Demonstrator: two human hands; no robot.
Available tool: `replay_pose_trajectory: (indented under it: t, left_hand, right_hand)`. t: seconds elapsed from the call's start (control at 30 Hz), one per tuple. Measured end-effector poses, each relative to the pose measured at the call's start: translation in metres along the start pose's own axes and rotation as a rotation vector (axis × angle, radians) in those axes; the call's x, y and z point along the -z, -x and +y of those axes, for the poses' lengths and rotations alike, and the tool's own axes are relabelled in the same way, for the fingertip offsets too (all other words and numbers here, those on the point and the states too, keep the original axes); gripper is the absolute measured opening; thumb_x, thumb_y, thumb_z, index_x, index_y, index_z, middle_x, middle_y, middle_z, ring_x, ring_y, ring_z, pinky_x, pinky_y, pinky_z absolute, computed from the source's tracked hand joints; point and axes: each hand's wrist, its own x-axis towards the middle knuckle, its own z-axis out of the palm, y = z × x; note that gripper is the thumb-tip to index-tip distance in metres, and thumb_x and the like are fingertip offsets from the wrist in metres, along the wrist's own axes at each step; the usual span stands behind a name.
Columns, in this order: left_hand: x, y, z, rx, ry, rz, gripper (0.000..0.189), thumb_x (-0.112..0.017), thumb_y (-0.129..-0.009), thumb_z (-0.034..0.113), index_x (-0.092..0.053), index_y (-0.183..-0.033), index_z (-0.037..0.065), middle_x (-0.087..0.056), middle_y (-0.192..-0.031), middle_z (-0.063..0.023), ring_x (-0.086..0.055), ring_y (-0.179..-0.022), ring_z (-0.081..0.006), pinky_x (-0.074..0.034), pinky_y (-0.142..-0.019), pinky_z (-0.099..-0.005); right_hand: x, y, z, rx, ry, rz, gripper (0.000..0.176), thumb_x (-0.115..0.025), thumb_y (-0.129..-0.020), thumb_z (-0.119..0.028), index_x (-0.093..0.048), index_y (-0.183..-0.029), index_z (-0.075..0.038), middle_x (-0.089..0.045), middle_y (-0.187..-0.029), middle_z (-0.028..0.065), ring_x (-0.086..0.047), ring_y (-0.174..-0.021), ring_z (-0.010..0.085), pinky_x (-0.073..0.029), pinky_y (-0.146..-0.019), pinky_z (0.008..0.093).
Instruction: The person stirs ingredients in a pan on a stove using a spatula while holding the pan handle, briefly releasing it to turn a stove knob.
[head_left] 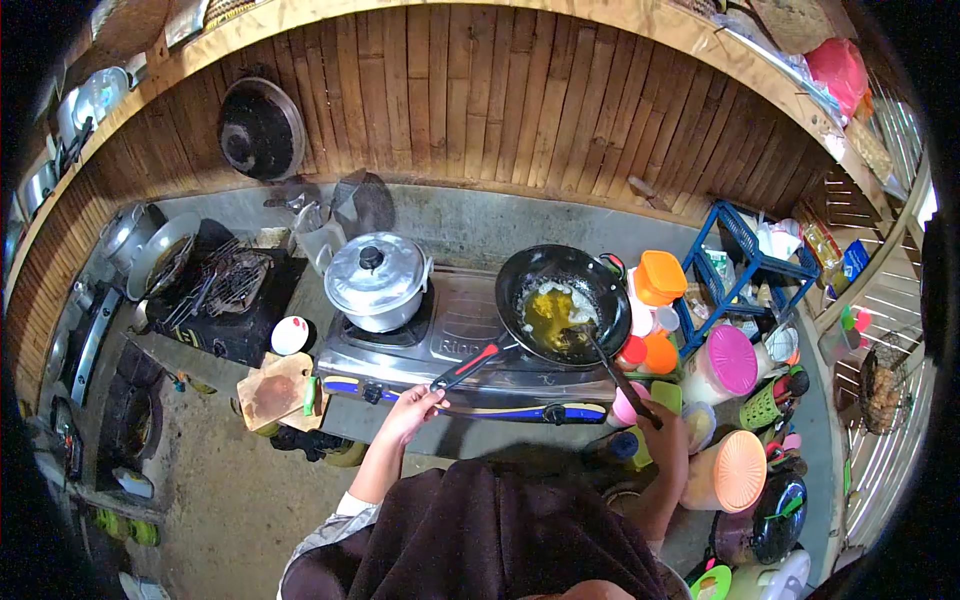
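Observation:
My left hand (412,412) is closed around the black and red handle of a dark frying pan (515,285), which sits over the right side of the stove. In the pan lie yellow liquid, probably oil, and pale, egg-like food (552,308). My right hand (662,432) grips the long dark handle of a spatula (618,372). The spatula's blade reaches into the pan at its lower right and is partly hidden by the food.
A lidded aluminium pot (375,285) stands on the left burner of the stove (465,345). A cutting board (270,392) with a green-handled knife (310,396) lies left. Tubs, including a pink-lidded one (732,360), crowd the right beside a blue rack (745,250).

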Motion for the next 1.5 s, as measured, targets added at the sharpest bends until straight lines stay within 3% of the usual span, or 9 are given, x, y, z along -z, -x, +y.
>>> replay_pose_trajectory:
  t: [0.37,0.43,0.73,0.83,0.93,1.1,1.17,1.37,1.5]
  left_hand:
    - [0.005,0.007,-0.005,0.007,0.046,0.036,0.012,-0.055,-0.086,0.022,-0.056,-0.088,0.010,-0.062,-0.077,0.0010,-0.044,-0.057,-0.0027,-0.032,-0.051,-0.0171]
    - [0.010,0.003,-0.010,0.006,0.046,0.038,0.012,-0.055,-0.087,0.022,-0.055,-0.090,0.010,-0.062,-0.077,0.0011,-0.045,-0.057,-0.0028,-0.032,-0.051,-0.0172]
    - [0.012,0.003,-0.015,-0.004,0.020,0.040,0.017,-0.052,-0.088,0.025,-0.055,-0.094,0.009,-0.062,-0.078,0.0003,-0.045,-0.057,-0.0033,-0.033,-0.050,-0.0175]
    - [0.010,0.005,-0.013,-0.008,0.026,0.050,0.018,-0.052,-0.088,0.025,-0.055,-0.094,0.008,-0.062,-0.078,0.0000,-0.045,-0.056,-0.0035,-0.033,-0.050,-0.0173]
    - [0.009,0.006,-0.014,-0.016,0.047,0.059,0.019,-0.051,-0.088,0.025,-0.055,-0.095,0.008,-0.063,-0.077,-0.0003,-0.045,-0.055,-0.0036,-0.033,-0.049,-0.0172]
    - [0.008,0.005,-0.014,-0.028,0.064,0.056,0.019,-0.050,-0.088,0.024,-0.055,-0.096,0.008,-0.062,-0.077,-0.0001,-0.045,-0.056,-0.0038,-0.033,-0.050,-0.0176]
    - [0.007,0.006,-0.012,-0.032,0.065,0.055,0.020,-0.048,-0.088,0.025,-0.055,-0.096,0.008,-0.062,-0.077,0.0003,-0.044,-0.057,-0.0042,-0.033,-0.051,-0.0180]
    - [0.002,0.010,-0.004,0.003,0.074,0.074,0.022,-0.046,-0.089,0.027,-0.055,-0.096,0.008,-0.061,-0.077,0.0005,-0.044,-0.058,-0.0050,-0.033,-0.053,-0.0185]
    - [0.000,0.011,0.000,0.028,0.063,0.088,0.022,-0.047,-0.088,0.026,-0.055,-0.095,0.007,-0.062,-0.077,0.0000,-0.044,-0.058,-0.0054,-0.034,-0.054,-0.0194]
  right_hand:
    - [-0.034,-0.046,0.000,0.008,-0.077,-0.084,0.038,-0.061,-0.075,-0.013,-0.055,-0.111,-0.003,-0.062,-0.096,0.0174,-0.060,-0.092,0.0281,-0.045,-0.081,0.0333]
    - [-0.051,-0.062,0.020,0.235,0.042,0.048,0.038,-0.062,-0.075,-0.018,-0.056,-0.112,-0.008,-0.060,-0.102,0.0188,-0.057,-0.096,0.0320,-0.044,-0.083,0.0358]
    - [-0.059,-0.066,-0.019,0.006,0.207,-0.016,0.038,-0.061,-0.077,-0.028,-0.057,-0.113,-0.019,-0.060,-0.103,0.0127,-0.057,-0.094,0.0315,-0.044,-0.081,0.0375]
    - [-0.063,-0.067,-0.002,0.094,0.089,-0.018,0.038,-0.062,-0.076,-0.028,-0.057,-0.113,-0.019,-0.061,-0.100,0.0150,-0.058,-0.091,0.0315,-0.044,-0.080,0.0391]
    - [-0.056,-0.066,0.015,0.282,0.152,0.041,0.036,-0.062,-0.076,-0.024,-0.058,-0.111,-0.015,-0.062,-0.093,0.0186,-0.060,-0.086,0.0322,-0.046,-0.076,0.0386]
    - [-0.024,-0.048,0.009,0.210,-0.009,-0.042,0.033,-0.060,-0.075,-0.012,-0.059,-0.107,-0.005,-0.061,-0.086,0.0225,-0.062,-0.080,0.0324,-0.048,-0.070,0.0359]
    - [-0.012,-0.040,0.005,0.188,0.044,-0.044,0.034,-0.062,-0.073,-0.008,-0.058,-0.105,0.001,-0.063,-0.089,0.0185,-0.062,-0.081,0.0244,-0.046,-0.072,0.0295]
    - [0.024,-0.009,-0.022,-0.035,0.136,-0.133,0.036,-0.064,-0.073,-0.009,-0.059,-0.108,-0.004,-0.063,-0.093,0.0191,-0.062,-0.083,0.0261,-0.045,-0.075,0.0321]
    - [0.038,0.006,-0.021,0.040,0.157,-0.078,0.031,-0.061,-0.076,-0.010,-0.059,-0.106,-0.003,-0.062,-0.098,0.0167,-0.061,-0.089,0.0303,-0.046,-0.078,0.0361]
